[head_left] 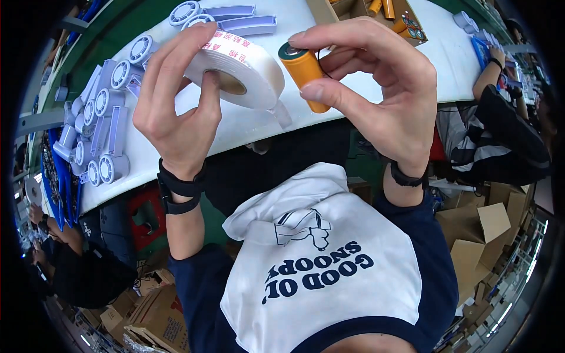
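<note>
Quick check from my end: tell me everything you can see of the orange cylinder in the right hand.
The orange cylinder looks like a battery cell: smooth orange sleeve, dark green ring on its upper end cap. It tilts slightly, pinched by the right hand between thumb and fingers, above the white table, beside the tape roll, not visibly touching it.

Table: long white top (247, 126), green edge beyond.
On it: pale blue plastic parts (97, 117) at left, an open cardboard box (329, 9) at the far side.
Floor: brown cartons (485, 232) right, more cartons (156, 317) lower left.
Light: bright, even.
</note>
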Demonstrator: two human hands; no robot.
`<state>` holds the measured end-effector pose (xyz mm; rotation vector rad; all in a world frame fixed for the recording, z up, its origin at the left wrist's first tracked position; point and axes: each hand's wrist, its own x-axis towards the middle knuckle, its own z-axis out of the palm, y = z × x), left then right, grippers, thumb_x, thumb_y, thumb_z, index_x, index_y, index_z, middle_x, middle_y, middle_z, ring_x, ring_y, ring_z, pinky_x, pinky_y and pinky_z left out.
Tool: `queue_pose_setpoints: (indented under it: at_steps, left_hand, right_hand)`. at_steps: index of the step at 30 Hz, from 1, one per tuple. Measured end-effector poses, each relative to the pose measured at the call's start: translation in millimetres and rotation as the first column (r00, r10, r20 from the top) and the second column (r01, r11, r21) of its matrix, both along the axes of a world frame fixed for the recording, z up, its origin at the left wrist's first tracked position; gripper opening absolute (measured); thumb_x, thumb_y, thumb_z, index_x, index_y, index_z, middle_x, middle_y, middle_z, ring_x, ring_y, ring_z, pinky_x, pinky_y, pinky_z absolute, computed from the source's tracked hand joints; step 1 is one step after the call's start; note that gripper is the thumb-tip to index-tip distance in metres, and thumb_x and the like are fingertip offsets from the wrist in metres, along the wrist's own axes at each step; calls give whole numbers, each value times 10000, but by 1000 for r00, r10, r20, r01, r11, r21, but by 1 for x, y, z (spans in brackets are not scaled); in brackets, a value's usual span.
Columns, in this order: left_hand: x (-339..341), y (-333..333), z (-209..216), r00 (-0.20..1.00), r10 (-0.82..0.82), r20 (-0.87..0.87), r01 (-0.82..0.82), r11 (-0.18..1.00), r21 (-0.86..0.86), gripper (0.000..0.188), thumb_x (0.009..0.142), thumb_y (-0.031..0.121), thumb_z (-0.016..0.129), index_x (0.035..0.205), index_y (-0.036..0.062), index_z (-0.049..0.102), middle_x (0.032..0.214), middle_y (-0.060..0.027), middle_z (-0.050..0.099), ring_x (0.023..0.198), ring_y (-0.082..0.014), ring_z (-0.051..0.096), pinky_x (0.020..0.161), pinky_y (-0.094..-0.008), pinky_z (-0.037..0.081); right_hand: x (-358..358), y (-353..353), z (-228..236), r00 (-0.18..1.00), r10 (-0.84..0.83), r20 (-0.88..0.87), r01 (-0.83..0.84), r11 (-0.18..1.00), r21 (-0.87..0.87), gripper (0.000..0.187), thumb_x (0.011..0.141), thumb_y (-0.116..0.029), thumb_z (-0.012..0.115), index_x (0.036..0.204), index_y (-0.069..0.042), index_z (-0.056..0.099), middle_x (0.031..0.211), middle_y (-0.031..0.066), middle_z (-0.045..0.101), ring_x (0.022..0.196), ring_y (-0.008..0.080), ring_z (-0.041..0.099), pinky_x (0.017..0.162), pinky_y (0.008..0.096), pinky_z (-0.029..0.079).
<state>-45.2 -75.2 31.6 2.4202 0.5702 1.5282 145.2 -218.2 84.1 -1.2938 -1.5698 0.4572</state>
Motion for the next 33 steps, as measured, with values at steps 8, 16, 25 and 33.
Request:
queue_pose_setpoints:
  at_steps: [8,16,25,33]
  left_hand:
    - [9,-10,-4,999,-21,-39,20,999,-45,477,750,-69,726,1182,131,699,1144,-57,715,1042,-200,690,679,-270,613]
    - [3,-11,-7,993,-19,-114,7,994,-109,481,750,-79,726,1196,95,689,1173,-82,701,1042,-201,685,679,-265,608]
    - [5,-7,-14,984,-19,175,80,934,-349,481,733,-77,700,1183,92,694,1117,-83,687,1002,-189,677,606,-264,644]
    - [4,-14,-14,992,-37,118,71,951,-302,510,742,-73,694,1223,95,678,1120,-92,679,1010,-197,673,623,-265,646]
  right_hand:
    - [-13,0,12,995,-61,83,71,989,-127,456,827,1,760,1233,18,554,1075,120,650,899,143,668,764,238,553]
    - [-1,31,-24,992,-59,115,43,990,137,411,844,11,743,1205,27,548,981,117,655,877,139,664,756,234,539]
    - [-24,6,-38,893,-282,-351,337,935,108,504,829,-5,767,1252,-19,494,1108,115,624,956,158,656,796,256,545]
    - [-34,9,-56,816,-265,-513,416,886,204,521,823,-9,774,1253,-32,480,1141,112,608,983,159,643,828,265,542]
